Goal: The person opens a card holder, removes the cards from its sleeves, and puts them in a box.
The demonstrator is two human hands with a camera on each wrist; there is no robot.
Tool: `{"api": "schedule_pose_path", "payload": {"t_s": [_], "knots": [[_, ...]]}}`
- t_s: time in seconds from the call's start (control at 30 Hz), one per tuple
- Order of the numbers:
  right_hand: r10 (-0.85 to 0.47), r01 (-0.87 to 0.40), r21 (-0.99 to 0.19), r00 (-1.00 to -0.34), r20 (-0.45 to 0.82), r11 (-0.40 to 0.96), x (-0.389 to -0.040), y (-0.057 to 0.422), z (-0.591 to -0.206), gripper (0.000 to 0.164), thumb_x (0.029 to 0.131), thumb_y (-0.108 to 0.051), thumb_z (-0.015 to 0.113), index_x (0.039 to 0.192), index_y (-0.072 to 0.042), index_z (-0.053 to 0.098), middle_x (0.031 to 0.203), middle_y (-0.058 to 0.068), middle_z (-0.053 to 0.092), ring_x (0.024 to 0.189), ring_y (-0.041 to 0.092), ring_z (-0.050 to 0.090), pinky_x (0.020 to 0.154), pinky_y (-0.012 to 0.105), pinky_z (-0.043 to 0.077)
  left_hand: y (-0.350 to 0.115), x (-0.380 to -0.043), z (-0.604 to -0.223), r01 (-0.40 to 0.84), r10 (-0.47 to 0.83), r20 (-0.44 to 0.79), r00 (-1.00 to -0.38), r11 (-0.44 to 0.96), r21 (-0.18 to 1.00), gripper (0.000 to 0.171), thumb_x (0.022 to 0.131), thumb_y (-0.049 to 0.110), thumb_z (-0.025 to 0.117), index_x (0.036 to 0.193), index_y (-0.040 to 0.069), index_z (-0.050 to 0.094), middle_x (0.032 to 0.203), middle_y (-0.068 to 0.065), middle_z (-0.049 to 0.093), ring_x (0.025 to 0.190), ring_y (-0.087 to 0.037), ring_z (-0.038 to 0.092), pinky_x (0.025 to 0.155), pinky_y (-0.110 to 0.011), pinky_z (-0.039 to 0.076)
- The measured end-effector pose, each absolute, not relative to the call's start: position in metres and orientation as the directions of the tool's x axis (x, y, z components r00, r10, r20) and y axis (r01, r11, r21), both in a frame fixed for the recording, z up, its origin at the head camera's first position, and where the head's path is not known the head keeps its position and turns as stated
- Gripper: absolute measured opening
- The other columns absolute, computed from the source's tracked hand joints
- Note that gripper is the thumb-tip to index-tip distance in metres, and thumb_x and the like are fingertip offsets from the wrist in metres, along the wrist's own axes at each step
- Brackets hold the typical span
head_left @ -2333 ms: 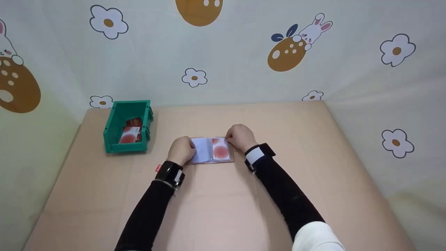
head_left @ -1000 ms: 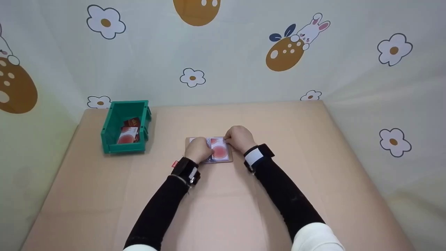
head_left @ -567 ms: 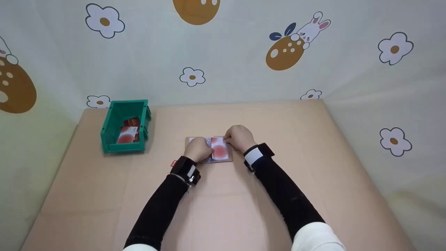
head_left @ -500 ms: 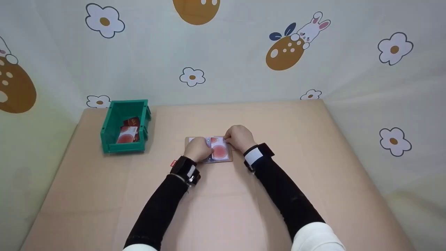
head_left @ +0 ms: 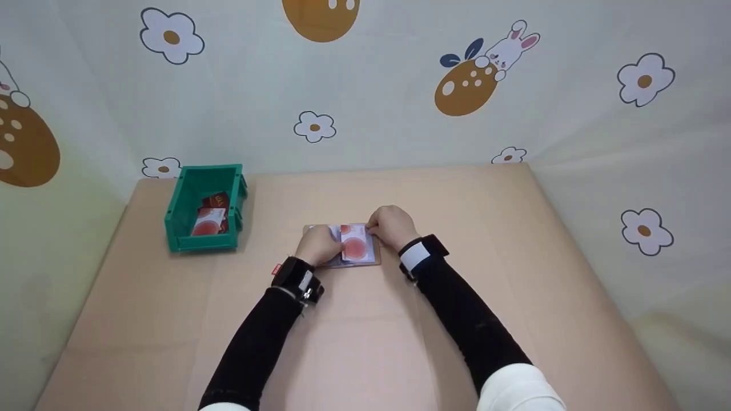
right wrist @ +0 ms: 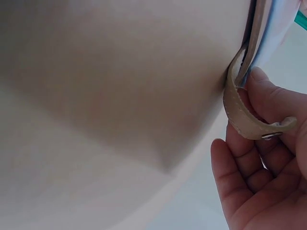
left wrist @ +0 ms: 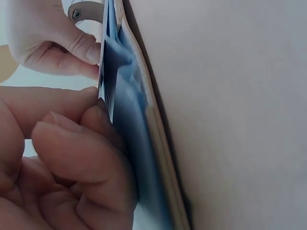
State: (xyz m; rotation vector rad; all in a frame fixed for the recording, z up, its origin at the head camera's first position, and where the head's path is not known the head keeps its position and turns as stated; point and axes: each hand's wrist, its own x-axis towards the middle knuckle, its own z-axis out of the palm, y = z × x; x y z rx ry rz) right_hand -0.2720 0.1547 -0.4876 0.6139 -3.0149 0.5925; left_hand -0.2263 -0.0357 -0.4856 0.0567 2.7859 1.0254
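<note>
An open card holder [head_left: 377,256] with clear sleeves and a tan cover lies mid-table. A white card [head_left: 354,244] with a pink-red circle sits over its right side, shifted left within or partly out of the sleeve. My left hand [head_left: 318,246] pinches the card's left edge between thumb and finger; in the left wrist view the card [left wrist: 102,67] shows nearly edge-on above the blue-tinted sleeves [left wrist: 129,108]. At the holder's upper right edge, my right hand [head_left: 394,226] pinches the edge, thumb on top. A tan snap strap [right wrist: 247,122] curls beside the right fingers.
A green bin [head_left: 203,244] stands at the table's back left, holding a white-and-pink card [head_left: 208,221] and dark red cards [head_left: 217,200]. A patterned curtain [head_left: 388,137] rises behind the table [head_left: 365,354]. A red tag [head_left: 276,269] shows by the left wristband.
My left hand first moved right from the left page onto the card, then drew back slightly left with it. The card slid left in the holder. My right hand stayed at the edge.
</note>
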Motion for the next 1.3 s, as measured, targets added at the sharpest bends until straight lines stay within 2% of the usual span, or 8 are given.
{"api": "schedule_pose_path", "payload": {"t_s": [0.1, 0.2, 0.37, 0.63, 0.93, 1.3], "knots": [[-0.368, -0.37, -0.359, -0.927, 0.077, 0.857, -0.273, 0.155, -0.489, 0.008, 0.081, -0.013, 0.08, 0.089, -0.014, 0.082, 0.094, 0.001, 0.075, 0.092, 0.021, 0.068, 0.084, 0.037, 0.052, -0.04, -0.227, -0.486, -0.035, 0.087, -0.151, -0.985, 0.75, 0.66, 0.017, 0.079, 0.014, 0.072, 0.081, -0.001, 0.066, 0.082, -0.01, 0.063, 0.075, -0.024, 0.054, 0.076, -0.039, 0.047], [-0.369, -0.371, -0.357, -0.926, 0.076, 0.857, -0.273, 0.155, -0.489, 0.009, 0.081, -0.012, 0.08, 0.09, -0.013, 0.081, 0.095, 0.001, 0.075, 0.093, 0.022, 0.068, 0.084, 0.037, 0.052, -0.046, -0.226, -0.486, -0.047, 0.086, -0.164, -0.983, 0.741, 0.67, 0.014, 0.079, 0.013, 0.071, 0.074, 0.003, 0.062, 0.077, -0.007, 0.059, 0.071, -0.022, 0.052, 0.07, -0.035, 0.045], [-0.369, -0.368, -0.348, -0.927, 0.067, 0.862, -0.272, 0.154, -0.488, 0.008, 0.081, -0.012, 0.08, 0.089, -0.013, 0.082, 0.095, 0.0, 0.075, 0.092, 0.02, 0.068, 0.083, 0.036, 0.053, -0.055, -0.225, -0.483, -0.08, 0.085, -0.206, -0.975, 0.728, 0.681, 0.029, 0.081, 0.014, 0.07, 0.062, 0.012, 0.049, 0.066, -0.002, 0.049, 0.063, -0.018, 0.047, 0.06, -0.029, 0.038], [-0.362, -0.357, -0.342, -0.931, 0.051, 0.869, -0.271, 0.154, -0.487, 0.008, 0.082, -0.012, 0.08, 0.09, -0.014, 0.082, 0.094, 0.0, 0.075, 0.091, 0.02, 0.068, 0.083, 0.036, 0.053, -0.065, -0.225, -0.48, -0.147, 0.06, -0.265, -0.962, 0.705, 0.694, 0.029, 0.085, 0.014, 0.069, 0.064, 0.01, 0.048, 0.061, 0.0, 0.044, 0.051, -0.012, 0.043, 0.045, -0.024, 0.034], [-0.371, -0.365, -0.347, -0.927, 0.051, 0.864, -0.271, 0.154, -0.486, 0.008, 0.083, -0.013, 0.079, 0.091, -0.012, 0.081, 0.094, 0.002, 0.075, 0.092, 0.021, 0.068, 0.084, 0.037, 0.052, -0.07, -0.225, -0.48, -0.199, 0.058, -0.314, -0.948, 0.661, 0.723, 0.019, 0.087, 0.013, 0.067, 0.076, 0.004, 0.055, 0.065, -0.003, 0.049, 0.048, -0.012, 0.046, 0.042, -0.023, 0.037], [-0.369, -0.362, -0.346, -0.928, 0.047, 0.865, -0.272, 0.153, -0.487, 0.009, 0.083, -0.012, 0.079, 0.092, -0.013, 0.081, 0.095, 0.002, 0.075, 0.094, 0.021, 0.069, 0.085, 0.037, 0.052, -0.073, -0.223, -0.475, -0.204, 0.068, -0.328, -0.942, 0.662, 0.721, 0.02, 0.089, 0.016, 0.066, 0.075, 0.005, 0.055, 0.065, -0.002, 0.049, 0.052, -0.013, 0.046, 0.044, -0.024, 0.038]]}}
